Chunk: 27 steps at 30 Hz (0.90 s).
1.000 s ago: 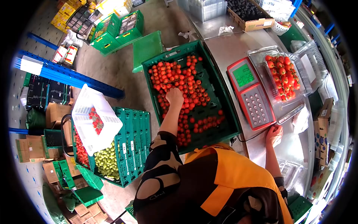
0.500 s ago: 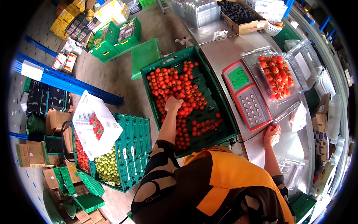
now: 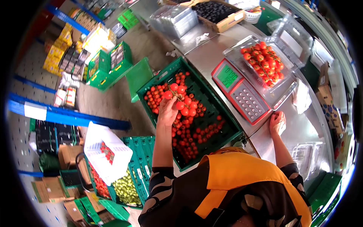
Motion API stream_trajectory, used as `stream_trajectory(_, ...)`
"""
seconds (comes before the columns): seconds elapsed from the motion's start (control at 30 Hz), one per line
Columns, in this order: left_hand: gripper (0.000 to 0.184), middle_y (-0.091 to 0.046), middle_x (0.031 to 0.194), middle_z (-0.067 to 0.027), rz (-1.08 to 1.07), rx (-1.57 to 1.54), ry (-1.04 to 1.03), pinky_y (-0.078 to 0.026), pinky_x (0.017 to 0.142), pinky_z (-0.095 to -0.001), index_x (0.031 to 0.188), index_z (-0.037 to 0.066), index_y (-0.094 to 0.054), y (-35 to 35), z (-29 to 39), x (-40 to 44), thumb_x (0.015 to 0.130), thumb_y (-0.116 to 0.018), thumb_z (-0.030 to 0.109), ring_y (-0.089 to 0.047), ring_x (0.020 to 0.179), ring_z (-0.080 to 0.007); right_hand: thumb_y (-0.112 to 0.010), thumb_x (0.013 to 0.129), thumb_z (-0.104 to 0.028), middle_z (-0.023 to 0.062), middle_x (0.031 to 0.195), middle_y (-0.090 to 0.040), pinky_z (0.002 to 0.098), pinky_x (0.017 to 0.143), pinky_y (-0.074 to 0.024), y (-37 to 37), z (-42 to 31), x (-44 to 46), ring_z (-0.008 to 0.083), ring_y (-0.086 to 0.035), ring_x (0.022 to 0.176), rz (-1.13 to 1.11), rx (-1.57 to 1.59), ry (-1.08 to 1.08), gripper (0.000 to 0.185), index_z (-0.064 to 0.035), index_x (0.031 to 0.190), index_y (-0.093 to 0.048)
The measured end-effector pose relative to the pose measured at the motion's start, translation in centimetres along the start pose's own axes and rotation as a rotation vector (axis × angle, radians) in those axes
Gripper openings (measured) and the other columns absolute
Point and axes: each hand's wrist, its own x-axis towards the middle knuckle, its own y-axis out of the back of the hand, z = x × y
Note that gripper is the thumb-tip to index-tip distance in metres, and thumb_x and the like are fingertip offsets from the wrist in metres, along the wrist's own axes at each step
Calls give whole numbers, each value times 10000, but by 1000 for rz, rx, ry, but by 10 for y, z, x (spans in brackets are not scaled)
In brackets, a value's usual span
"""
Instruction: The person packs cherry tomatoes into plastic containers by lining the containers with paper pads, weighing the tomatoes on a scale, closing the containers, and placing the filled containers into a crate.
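My left hand [image 3: 167, 110] pinches a vine of red cherry tomatoes [image 3: 184, 103], raised above the dark green crate [image 3: 231, 130] that holds more tomato bunches. My right hand [image 3: 278, 123] rests on the steel table, its fingers curled; whether it holds anything is hidden. Just beyond it stands the red scale [image 3: 242, 92] with a lit green display. On the scale's platform sits an open clear plastic box [image 3: 245, 56] with red tomatoes [image 3: 263, 63] in it.
A white perforated basket [image 3: 99, 159] stands over crates of red tomatoes and green grapes [image 3: 127, 189] at the lower left. Stacked clear boxes [image 3: 176, 20] and a carton of dark fruit [image 3: 217, 15] are at the table's far end. A blue shelf beam [image 3: 72, 118] crosses the left.
My left hand has come up out of the crate with a tomato vine in it. The view has turned. My right hand stays on the table beside the scale.
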Motion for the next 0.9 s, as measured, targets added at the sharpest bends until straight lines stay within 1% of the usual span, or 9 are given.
stream_trajectory(0.23,185,-685,1045,-86,-334,29,62,-541,920,-386,1141,38,-637,-108,9,57,971,-623,109,-659,983,-231,-623,841,-145,115,898,-631,453,794,-498,5,-2,-1,330,-618,905,17,35,-22,83,-88,893,-594)
stream_trajectory(0.37,178,-677,1025,-94,-483,252,27,-529,929,-392,1125,10,-635,-181,9,99,974,-609,101,-661,962,-210,-609,816,-120,135,897,-631,467,822,-495,9,-3,0,347,-614,920,28,76,-29,78,-73,876,-593)
stream_trajectory(0.43,152,-668,987,-77,-654,437,-157,-523,829,-316,1090,15,-608,-237,7,113,959,-626,89,-646,908,-155,-631,792,-143,112,889,-620,456,808,-493,4,0,0,327,-607,898,40,78,-35,107,-96,874,-582)
stream_trajectory(0.5,188,-623,964,-47,-753,529,-44,-506,745,-266,1077,24,-586,-279,4,128,902,-629,-28,-625,860,-126,-632,783,-138,109,872,-610,459,799,-490,5,-1,-1,325,-603,883,35,107,-46,110,-95,868,-576)
stream_trajectory(0.57,277,-567,953,-29,-813,912,-190,-501,701,-252,1056,19,-583,-326,-2,135,823,-614,-127,-606,817,-108,-633,778,-129,108,863,-608,460,790,-491,2,1,-2,325,-604,872,61,105,-29,110,-94,866,-576)
stream_trajectory(0.6,301,-530,947,-35,-930,991,-482,-506,700,-265,1035,10,-585,-342,-14,141,777,-615,-141,-601,792,-112,-633,776,-125,108,862,-609,459,787,-492,2,0,-1,325,-605,869,63,113,-34,111,-95,866,-577)
stream_trajectory(0.63,265,-542,950,-70,-1020,1019,-635,-516,699,-287,1017,15,-595,-355,-24,145,787,-622,-114,-612,783,-155,-634,774,-122,108,862,-611,459,784,-493,4,-1,-1,325,-606,867,63,119,-38,112,-95,867,-578)
stream_trajectory(0.77,189,-556,979,-125,-1210,1422,-757,-545,708,-404,999,65,-603,-383,-48,137,827,-679,53,-642,831,-291,-631,768,-103,109,868,-620,458,777,-495,7,-1,-2,325,-608,864,72,143,-36,114,-88,869,-580)
stream_trajectory(0.9,150,-542,951,-106,-1079,1573,-962,-539,734,-446,947,92,-579,-365,-101,143,825,-668,88,-635,817,-321,-626,767,-95,111,869,-622,460,777,-496,7,-2,-1,327,-608,866,75,135,-48,112,-84,870,-582)
